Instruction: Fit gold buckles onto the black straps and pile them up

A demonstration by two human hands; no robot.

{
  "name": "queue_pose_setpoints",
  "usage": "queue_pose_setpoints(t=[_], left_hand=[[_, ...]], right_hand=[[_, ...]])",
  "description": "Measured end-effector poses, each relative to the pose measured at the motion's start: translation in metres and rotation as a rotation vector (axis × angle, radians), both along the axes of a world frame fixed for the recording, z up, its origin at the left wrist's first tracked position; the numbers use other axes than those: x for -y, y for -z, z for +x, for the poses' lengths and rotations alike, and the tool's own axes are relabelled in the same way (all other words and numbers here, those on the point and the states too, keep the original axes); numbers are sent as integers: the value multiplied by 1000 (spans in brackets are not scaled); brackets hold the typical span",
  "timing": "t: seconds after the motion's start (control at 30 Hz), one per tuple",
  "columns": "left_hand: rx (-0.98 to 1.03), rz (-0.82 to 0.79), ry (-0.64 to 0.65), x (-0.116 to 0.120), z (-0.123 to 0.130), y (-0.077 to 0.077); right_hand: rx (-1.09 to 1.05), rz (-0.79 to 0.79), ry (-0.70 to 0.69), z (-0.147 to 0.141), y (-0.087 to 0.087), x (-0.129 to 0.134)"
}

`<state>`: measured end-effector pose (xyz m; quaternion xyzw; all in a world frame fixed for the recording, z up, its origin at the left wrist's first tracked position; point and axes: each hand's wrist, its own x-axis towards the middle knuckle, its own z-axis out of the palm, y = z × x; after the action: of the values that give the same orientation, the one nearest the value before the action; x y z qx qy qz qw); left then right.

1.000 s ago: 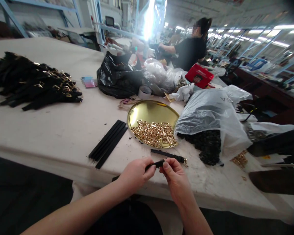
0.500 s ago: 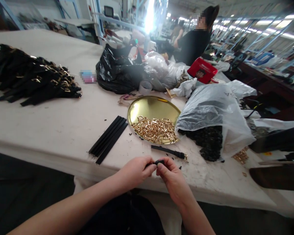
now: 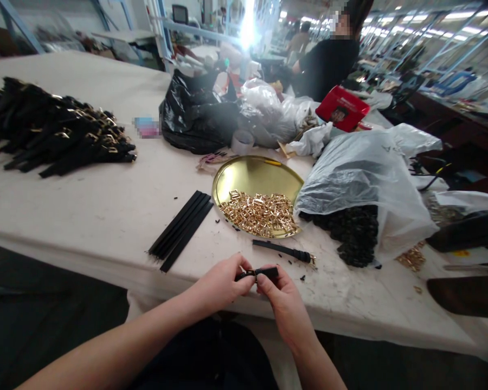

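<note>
Both hands meet above the table's front edge. My left hand (image 3: pixel 231 279) is closed on one end of a short black strap (image 3: pixel 268 272), and my right hand (image 3: pixel 282 292) pinches its other part. A small glint of gold shows on the strap between the fingers, perhaps a buckle; the fingers hide most of it. Just beyond lies a finished-looking black strap with a gold buckle (image 3: pixel 284 251). A round gold tray (image 3: pixel 256 173) holds a heap of small gold buckles (image 3: pixel 260 214). Several flat black strips (image 3: pixel 181 230) lie side by side to the left.
A large pile of buckled black straps (image 3: pixel 61 130) covers the far left. Behind the tray sit a black plastic bag (image 3: pixel 199 119), a tape roll (image 3: pixel 242 142) and a red packet (image 3: pixel 341 108). At right, a clear bag (image 3: pixel 361 173) spills small black pieces (image 3: pixel 358 235). A person (image 3: pixel 329 65) stands beyond.
My hands have shifted slightly, and more of the black strap now shows between and above the fingers, with a gold glint visible. The view has turned a little.
</note>
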<state>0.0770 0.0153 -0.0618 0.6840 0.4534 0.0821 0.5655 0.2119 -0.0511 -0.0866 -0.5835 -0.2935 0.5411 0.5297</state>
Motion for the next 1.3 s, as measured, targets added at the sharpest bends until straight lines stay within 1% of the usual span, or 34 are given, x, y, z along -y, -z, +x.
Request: queue_pose_setpoints(t=[0.1, 0.2, 0.3, 0.4, 0.47, 0.53, 0.6, 0.67, 0.77, 0.83, 0.87, 0.97, 1.03, 1.1, 1.2, 1.23, 1.3], left_hand=[[2, -1, -52, 2, -1, 4], [8, -60, -80, 4, -3, 8], [16, -111, -21, 6, -5, 6], [52, -38, 57, 9, -5, 1], [72, 16, 87, 9, -6, -1], [72, 42, 92, 9, -8, -2], [69, 50, 90, 9, -10, -1], [73, 45, 96, 9, -12, 0], [94, 25, 143, 8, -15, 2], [105, 32, 172, 8, -15, 3], [104, 41, 166, 8, -15, 4], [81, 74, 89, 7, -15, 6], [49, 92, 61, 6, -13, 8], [25, 95, 76, 5, -12, 8], [9, 81, 122, 3, -12, 5], [-10, 83, 145, 1, -12, 3], [-72, 96, 183, -1, -14, -2]], right_hand=[[129, 17, 46, -3, -2, 2], [317, 58, 110, -6, 1, 4], [492, 120, 148, -8, 6, 8], [541, 134, 150, -9, 7, 13], [486, 118, 132, -10, 4, 17], [390, 136, 99, -10, 0, 21], [277, 184, 76, -9, -3, 25], [152, 192, 65, -8, -3, 26], [-26, 87, 35, -6, 1, 25], [-96, 22, 4, -5, 3, 23], [-123, -3, -18, -5, 2, 22], [-173, -66, -130, -4, 0, 18], [-181, -82, -149, -3, -1, 16], [-195, -78, -141, -1, -1, 15], [-209, -73, -197, 2, 1, 13], [-192, -68, -203, 3, 1, 13], [-126, -55, -168, 6, 1, 12]])
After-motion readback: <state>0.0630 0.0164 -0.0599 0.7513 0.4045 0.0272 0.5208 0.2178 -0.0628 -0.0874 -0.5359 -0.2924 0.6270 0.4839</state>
